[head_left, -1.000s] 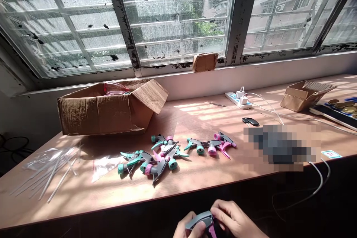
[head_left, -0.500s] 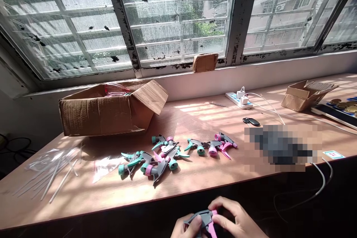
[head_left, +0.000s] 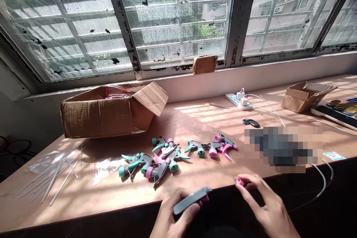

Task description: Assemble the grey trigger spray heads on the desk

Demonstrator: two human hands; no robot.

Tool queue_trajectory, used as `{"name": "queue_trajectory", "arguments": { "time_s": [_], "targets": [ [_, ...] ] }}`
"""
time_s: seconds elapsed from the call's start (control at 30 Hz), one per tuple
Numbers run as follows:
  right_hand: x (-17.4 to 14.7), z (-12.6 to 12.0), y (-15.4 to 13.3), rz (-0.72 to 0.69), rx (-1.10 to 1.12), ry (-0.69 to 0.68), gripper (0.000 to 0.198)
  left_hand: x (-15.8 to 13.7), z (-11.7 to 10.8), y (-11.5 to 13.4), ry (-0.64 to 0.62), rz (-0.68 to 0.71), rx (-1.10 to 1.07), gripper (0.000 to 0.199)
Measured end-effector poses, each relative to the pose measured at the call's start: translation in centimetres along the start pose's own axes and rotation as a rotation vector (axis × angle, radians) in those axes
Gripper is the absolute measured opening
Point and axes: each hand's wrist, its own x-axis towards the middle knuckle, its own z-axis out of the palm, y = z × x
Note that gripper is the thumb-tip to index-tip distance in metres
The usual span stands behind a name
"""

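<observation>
One smooth plastic sprayer is gripped by the left hand. The right hand pinches its round pink cap, now detached.

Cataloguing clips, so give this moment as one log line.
left hand: holds grey spray head | right hand: pinches pink piece, apart | table: spray heads, thin tubes, large cardboard box

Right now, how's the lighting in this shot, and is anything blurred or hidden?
In the head view, light glares through the streaked window; sun and shadow stripe the table, while below its near edge it is almost black; in that same view, the gray sprayer head in the left hand seems slightly soft, and a pixelated patch masks something dark.
</observation>
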Motion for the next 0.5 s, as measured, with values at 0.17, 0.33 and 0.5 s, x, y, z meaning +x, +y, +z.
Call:
{"name": "queue_trajectory", "arguments": {
  "time_s": [0.17, 0.33, 0.5],
  "targets": [
    [3.8, -3.0, 3.6, 0.076, -0.35, 0.065, 0.039, 5.7, 0.3, 0.3, 0.136, 0.51, 0.495, 0.035],
    [6.2, -3.9, 5.5, 0.085, -0.538, -0.004, 0.04, 7.7, 0.7, -2.0, 0.175, 0.585, 0.964, 0.051],
    [8.0, -2.2, 5.1, 0.059, -0.712, -0.03, 0.04, 7.5, 0.7, -2.4, 0.278, 0.575, 1.19, 0.057]
  ]
}}
